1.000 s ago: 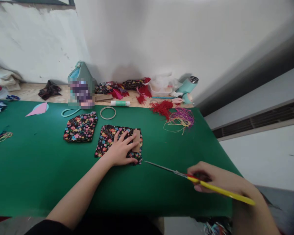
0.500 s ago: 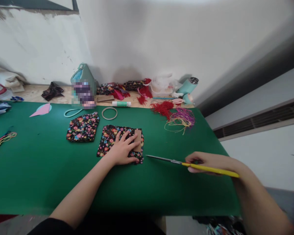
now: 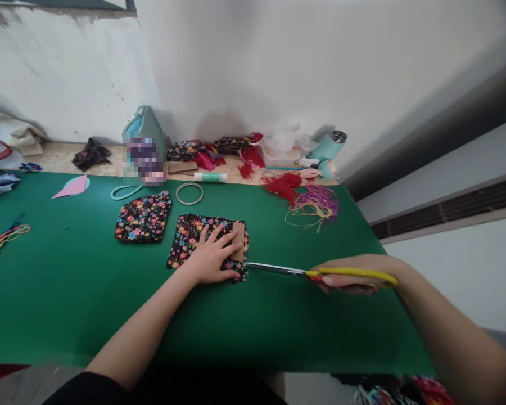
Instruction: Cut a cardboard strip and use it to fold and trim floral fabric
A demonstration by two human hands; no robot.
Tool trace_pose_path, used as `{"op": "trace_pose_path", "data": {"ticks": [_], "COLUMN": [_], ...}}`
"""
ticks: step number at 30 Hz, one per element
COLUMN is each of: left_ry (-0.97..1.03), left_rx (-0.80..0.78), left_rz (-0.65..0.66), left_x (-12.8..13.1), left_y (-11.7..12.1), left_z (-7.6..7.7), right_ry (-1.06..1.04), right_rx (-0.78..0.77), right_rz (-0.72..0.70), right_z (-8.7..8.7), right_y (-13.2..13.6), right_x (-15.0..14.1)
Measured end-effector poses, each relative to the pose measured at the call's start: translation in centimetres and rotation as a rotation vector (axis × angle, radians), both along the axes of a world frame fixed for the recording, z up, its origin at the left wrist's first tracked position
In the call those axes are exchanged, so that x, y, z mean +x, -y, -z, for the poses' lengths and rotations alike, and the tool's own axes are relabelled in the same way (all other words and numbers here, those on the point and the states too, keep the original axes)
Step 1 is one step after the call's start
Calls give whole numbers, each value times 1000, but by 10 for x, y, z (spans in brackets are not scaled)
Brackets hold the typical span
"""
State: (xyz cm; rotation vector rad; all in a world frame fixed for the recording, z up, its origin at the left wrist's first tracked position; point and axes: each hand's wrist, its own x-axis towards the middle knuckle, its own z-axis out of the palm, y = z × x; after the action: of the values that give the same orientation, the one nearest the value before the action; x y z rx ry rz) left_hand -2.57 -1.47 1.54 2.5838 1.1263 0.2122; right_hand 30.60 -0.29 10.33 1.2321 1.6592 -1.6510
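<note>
Scissors: the tip of the scissors [image 3: 278,269] has just come up to the right side of the floral cloth [image 3: 184,242], just below the card strip [image 3: 238,250]. Half a second ago it stood a little short of that side. The blades are now placed to bite there, it seems; how far they are parted, if at all, cannot be told.
Right hand: the person's right hand [image 3: 362,262] has its fingers curled round the yellow and red handles, above the table's right part. The handles lie closer to level than a second ago, when they sloped down toward the near right corner.
Left hand: the left hand [image 3: 213,259] lies palm down with fingers spread wide, pressing the cloth and the card strip, as in the earlier frames.
Floral cloth: it rests flat on the green table [image 3: 278,332], between the far and near edges and well in from the right edge, unmoved.
Nearby: a second floral piece [image 3: 143,219] lies just left of it; the ring [image 3: 189,203] is toward the far edge, and purple threads [image 3: 320,199] lie near the far right corner, all unshifted.
</note>
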Motion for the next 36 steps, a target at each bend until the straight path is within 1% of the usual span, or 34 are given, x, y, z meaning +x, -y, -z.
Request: {"op": "trace_pose_path", "data": {"ticks": [3, 9, 14, 17, 21, 23, 26, 30, 33, 36], "left_ry": [-4, -2, 4, 8, 2, 0, 5, 14, 15, 13], "left_rx": [-2, -8, -10, -15, -19, -20, -30, -43, -43, -44], "left_rz": [-5, -3, -4, -3, -4, -5, -6, -7, -6, -8], "left_x": [0, 0, 0, 0, 0, 0, 0, 0, 0, 0], "left_y": [0, 0, 0, 0, 0, 0, 0, 0, 0, 0], "left_z": [-1, -2, -1, -1, -1, -2, -2, -2, -2, -2], "right_ry": [4, -15, -31, -29, -87, -86, -52, -43, -39, -44], "right_rx": [-64, -59, -41, -72, -134, -142, -104, -75, -62, 0], "right_rz": [-30, -76, 12, 79, 123, 131, 153, 167, 136, 112], "right_z": [0, 6, 6, 7, 14, 19, 24, 26, 28, 30], "right_y": [-7, -16, -14, -13, -17, -18, -17, -13, -14, -15], "right_x": [-8, -20, -24, -25, -23, -21, -18, -16, -16, -15]}}
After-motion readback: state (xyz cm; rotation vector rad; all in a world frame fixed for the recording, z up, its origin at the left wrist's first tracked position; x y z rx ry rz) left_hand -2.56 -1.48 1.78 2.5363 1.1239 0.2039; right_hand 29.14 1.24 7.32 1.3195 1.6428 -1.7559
